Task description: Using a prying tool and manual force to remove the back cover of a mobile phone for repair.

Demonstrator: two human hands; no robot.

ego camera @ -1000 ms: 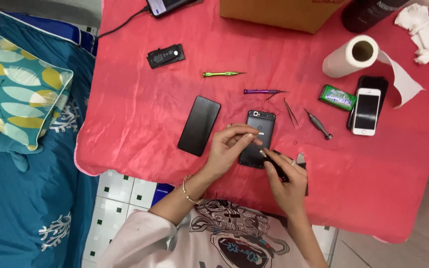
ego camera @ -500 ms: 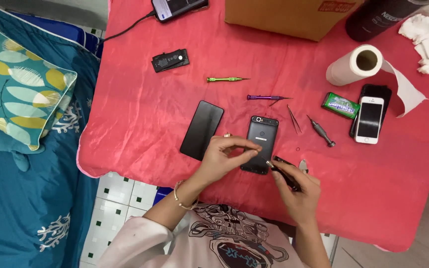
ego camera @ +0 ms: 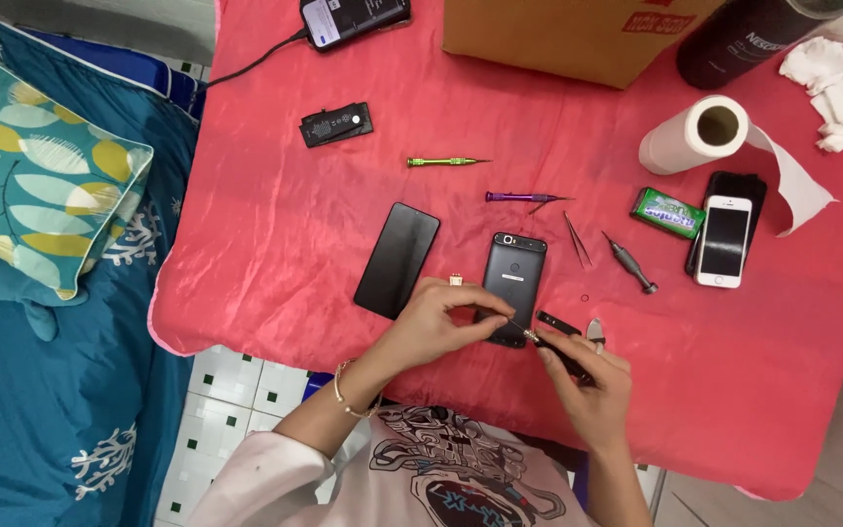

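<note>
A dark phone (ego camera: 514,276) lies back-up on the red tablecloth (ego camera: 285,254). My left hand (ego camera: 436,320) pinches its lower edge. My right hand (ego camera: 585,383) holds a black screwdriver (ego camera: 550,342), whose tip meets the phone's bottom edge. A small black part (ego camera: 560,323) lies just right of the phone. A flat black panel (ego camera: 397,260) rests to the left of the phone.
Green (ego camera: 446,161), purple (ego camera: 522,197) and grey (ego camera: 630,263) screwdrivers and tweezers (ego camera: 577,239) lie beyond the phone. A battery (ego camera: 337,125), a charging phone (ego camera: 353,17), a cardboard box (ego camera: 578,34), a paper roll (ego camera: 697,135), a gum pack (ego camera: 668,212), stacked phones (ego camera: 726,237) and a dark bottle (ego camera: 739,39) surround them. A bed (ego camera: 41,244) is at left.
The view has shifted slightly. My hands stay at the phone's bottom edge, with the screwdriver tip drawn closer to it.
</note>
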